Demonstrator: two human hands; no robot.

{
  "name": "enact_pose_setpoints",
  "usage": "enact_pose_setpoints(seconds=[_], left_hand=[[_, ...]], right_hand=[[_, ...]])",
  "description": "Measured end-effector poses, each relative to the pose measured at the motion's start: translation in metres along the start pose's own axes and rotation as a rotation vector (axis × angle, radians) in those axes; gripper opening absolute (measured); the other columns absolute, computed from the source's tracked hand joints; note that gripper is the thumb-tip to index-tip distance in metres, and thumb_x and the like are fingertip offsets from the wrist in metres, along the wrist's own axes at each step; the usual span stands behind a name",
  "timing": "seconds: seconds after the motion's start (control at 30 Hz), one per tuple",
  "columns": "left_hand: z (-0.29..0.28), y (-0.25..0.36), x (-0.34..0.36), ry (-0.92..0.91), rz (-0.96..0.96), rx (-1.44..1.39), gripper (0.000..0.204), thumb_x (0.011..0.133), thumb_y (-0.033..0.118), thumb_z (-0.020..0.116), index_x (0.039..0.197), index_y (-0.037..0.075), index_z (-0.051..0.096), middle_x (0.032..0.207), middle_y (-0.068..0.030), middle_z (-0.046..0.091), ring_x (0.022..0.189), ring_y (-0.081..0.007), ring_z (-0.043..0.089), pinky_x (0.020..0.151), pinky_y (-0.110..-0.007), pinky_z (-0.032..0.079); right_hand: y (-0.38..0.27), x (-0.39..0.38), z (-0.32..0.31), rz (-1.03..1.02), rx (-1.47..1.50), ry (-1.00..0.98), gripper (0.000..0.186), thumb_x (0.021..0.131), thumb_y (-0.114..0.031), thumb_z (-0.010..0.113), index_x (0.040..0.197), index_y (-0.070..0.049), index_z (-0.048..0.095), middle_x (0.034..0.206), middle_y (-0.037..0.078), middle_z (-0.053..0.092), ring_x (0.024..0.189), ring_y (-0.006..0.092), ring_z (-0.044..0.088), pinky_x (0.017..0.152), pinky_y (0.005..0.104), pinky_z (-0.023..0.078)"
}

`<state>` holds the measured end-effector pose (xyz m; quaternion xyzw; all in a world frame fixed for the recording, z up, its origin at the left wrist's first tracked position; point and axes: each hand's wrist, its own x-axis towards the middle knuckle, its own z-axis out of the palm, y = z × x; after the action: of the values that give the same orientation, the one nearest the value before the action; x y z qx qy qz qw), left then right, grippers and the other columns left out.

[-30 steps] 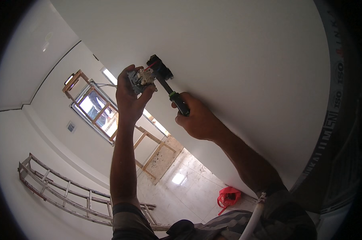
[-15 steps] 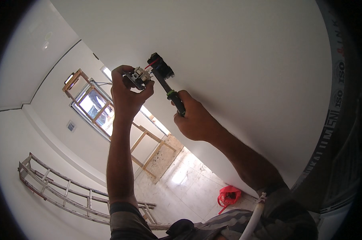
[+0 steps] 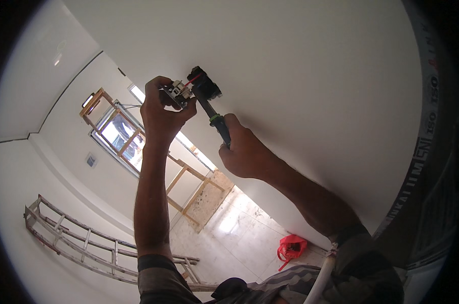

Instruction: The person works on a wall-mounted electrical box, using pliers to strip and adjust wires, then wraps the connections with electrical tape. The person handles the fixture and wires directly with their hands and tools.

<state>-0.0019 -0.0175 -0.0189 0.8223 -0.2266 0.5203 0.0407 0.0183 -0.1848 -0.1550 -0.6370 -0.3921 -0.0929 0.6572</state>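
My left hand [image 3: 161, 121] grips a small white-and-metal electrical fitting [image 3: 180, 91] between thumb and fingers. Just right of it, a black box [image 3: 205, 83] is set in the white wall [image 3: 315, 86], with a red wire across it. My right hand [image 3: 247, 154] is closed on a hand tool [image 3: 217, 122] with a dark handle and a green band. The tool's dark upper part reaches up to the fitting and the box; its tip is too unclear to make out.
At left, a wooden frame [image 3: 92, 104] stands before a bright window [image 3: 120, 129], and a metal ladder [image 3: 62, 230] lies along the lower wall. A red bag [image 3: 290, 245] rests on the tiled floor [image 3: 239, 228] below my right arm. A dark printed strip borders the far right.
My left hand has shifted left and slightly up with the fitting, turning it more side-on. My right hand and the tool have moved slightly left and up.
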Motion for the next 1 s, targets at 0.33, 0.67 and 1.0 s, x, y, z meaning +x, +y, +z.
enact_pose_setpoints(seconds=[0.33,0.67,1.0], left_hand=[[0.003,-0.012,-0.002,0.016,0.293,-0.002,0.077,0.067,0.008,0.095,0.129,0.007,0.049,0.128,-0.015,0.06,0.098,-0.02,0.07,0.083,-0.033,0.06],[0.011,-0.031,-0.02,0.045,0.335,-0.097,0.078,0.071,0.004,0.093,0.133,0.008,0.045,0.142,-0.0211,0.05,0.126,-0.0296,0.06,0.098,-0.038,0.06],[0.032,-0.025,-0.037,0.131,0.307,-0.31,0.073,0.074,0.001,0.089,0.135,0.002,0.049,0.158,-0.0329,0.031,0.133,-0.0365,0.058,0.1,-0.042,0.061]], right_hand=[[0.005,-0.007,-0.014,0.089,0.156,-0.029,0.023,0.095,-0.019,0.061,0.107,0.0,0.056,0.08,0.009,0.06,0.076,0.0188,0.058,0.074,0.037,0.048],[-0.004,-0.028,-0.034,0.052,0.095,-0.052,0.019,0.091,-0.017,0.063,0.101,-0.001,0.061,0.075,0.005,0.059,0.067,0.0132,0.054,0.065,0.0343,0.047],[-0.042,-0.017,-0.049,0.107,-0.166,-0.096,0.019,0.086,-0.018,0.056,0.088,0.002,0.057,0.083,0.024,0.065,0.082,0.0411,0.066,0.077,0.0505,0.051]])
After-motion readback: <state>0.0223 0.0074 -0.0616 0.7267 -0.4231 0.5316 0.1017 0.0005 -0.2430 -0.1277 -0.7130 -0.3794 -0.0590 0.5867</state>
